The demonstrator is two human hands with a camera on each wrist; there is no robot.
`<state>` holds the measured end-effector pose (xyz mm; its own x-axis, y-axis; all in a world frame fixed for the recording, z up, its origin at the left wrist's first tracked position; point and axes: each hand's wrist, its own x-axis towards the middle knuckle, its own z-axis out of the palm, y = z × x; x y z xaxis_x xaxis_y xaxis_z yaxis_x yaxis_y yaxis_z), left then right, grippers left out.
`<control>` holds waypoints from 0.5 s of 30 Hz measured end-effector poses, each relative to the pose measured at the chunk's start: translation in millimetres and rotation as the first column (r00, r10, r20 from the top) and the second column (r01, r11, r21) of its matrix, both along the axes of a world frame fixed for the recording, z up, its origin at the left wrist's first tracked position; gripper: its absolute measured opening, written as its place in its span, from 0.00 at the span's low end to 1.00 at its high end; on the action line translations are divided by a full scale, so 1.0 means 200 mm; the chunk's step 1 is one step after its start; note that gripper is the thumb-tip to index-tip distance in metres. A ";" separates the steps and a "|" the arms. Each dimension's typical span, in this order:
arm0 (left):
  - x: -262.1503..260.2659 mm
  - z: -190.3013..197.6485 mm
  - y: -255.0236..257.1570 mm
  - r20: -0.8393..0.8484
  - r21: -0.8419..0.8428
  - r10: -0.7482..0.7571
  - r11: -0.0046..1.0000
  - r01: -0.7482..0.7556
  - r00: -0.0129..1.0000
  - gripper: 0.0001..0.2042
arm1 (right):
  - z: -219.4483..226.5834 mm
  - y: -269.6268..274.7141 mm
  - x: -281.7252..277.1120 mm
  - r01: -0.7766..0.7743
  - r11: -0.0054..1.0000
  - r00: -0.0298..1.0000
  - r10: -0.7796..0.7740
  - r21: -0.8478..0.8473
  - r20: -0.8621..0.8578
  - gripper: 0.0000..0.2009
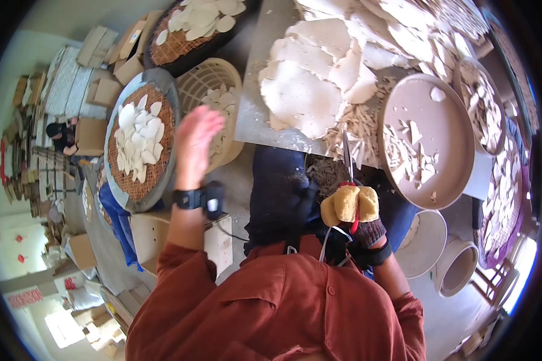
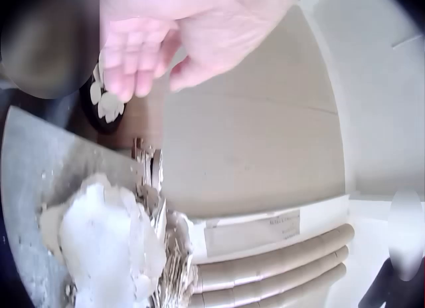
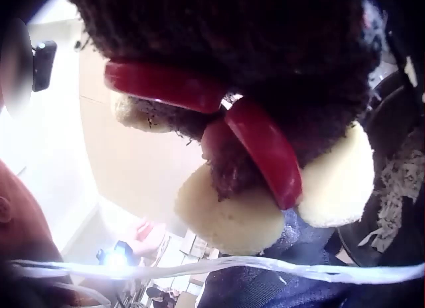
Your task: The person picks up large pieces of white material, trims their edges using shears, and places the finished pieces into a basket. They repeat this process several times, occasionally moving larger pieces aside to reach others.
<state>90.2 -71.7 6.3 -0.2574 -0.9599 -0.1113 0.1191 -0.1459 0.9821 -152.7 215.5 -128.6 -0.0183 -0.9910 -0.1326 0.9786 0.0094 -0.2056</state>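
Note:
My left hand (image 1: 199, 129) is raised with straight fingers and holds nothing, between a round woven tray (image 1: 168, 120) of white oval pieces (image 1: 140, 141) and a beige lattice basket (image 1: 193, 81). In the left wrist view its palm and fingers show bare. My right hand (image 1: 366, 227), in a dark knitted glove with yellow padded fingertips (image 3: 229, 211), grips red-handled scissors (image 3: 265, 152). Their narrow blades (image 1: 347, 153) point away from my body, near the table's front edge. Large white brittle-looking sheets (image 1: 307, 90) lie stacked on the metal table (image 1: 251, 120).
Narrow scraps (image 1: 349, 135) heap at the table edge, beside a wide round pan (image 1: 457, 174) with more scraps. Another tray (image 1: 162, 55) of ovals stands at the back left. Buckets (image 1: 456, 268) stand at right; a wooden box (image 1: 144, 231) is by my left arm.

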 end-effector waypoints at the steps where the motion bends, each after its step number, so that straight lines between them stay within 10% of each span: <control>1: -0.10 -0.02 0.02 0.078 0.073 -0.106 0.992 0.101 0.991 0.18 | 0.02 -0.02 0.00 -0.021 0.998 0.996 0.026 -0.051 0.090 0.14; 2: -0.19 -0.07 0.03 0.076 0.136 -0.180 0.976 0.169 0.981 0.18 | -0.01 0.00 0.00 -0.009 1.000 0.999 0.008 0.021 0.032 0.15; 3: -0.28 -0.14 0.03 0.082 0.192 -0.228 0.959 0.209 0.970 0.20 | 0.02 0.01 -0.02 0.002 0.994 0.919 0.040 0.106 -0.391 0.17; 7: -0.52 -0.40 -0.04 0.414 0.075 -0.136 0.990 0.115 0.900 0.23 | -0.07 0.11 0.01 0.112 0.968 0.987 -0.082 0.223 -0.140 0.21; 9: -0.58 -0.53 -0.05 0.611 -0.314 0.185 0.949 0.021 0.770 0.21 | -0.14 0.15 0.00 0.085 0.968 0.913 0.019 0.237 -0.408 0.22; 12: -0.57 -0.44 -0.04 0.672 -0.344 0.232 0.939 0.019 0.703 0.19 | -0.19 0.19 0.00 0.125 0.959 0.656 0.111 0.253 -0.746 0.22; 15: -0.57 -0.41 -0.04 0.701 -0.393 0.267 0.918 0.045 0.661 0.20 | -0.05 0.14 0.00 -0.023 0.979 0.753 0.151 0.203 -0.641 0.21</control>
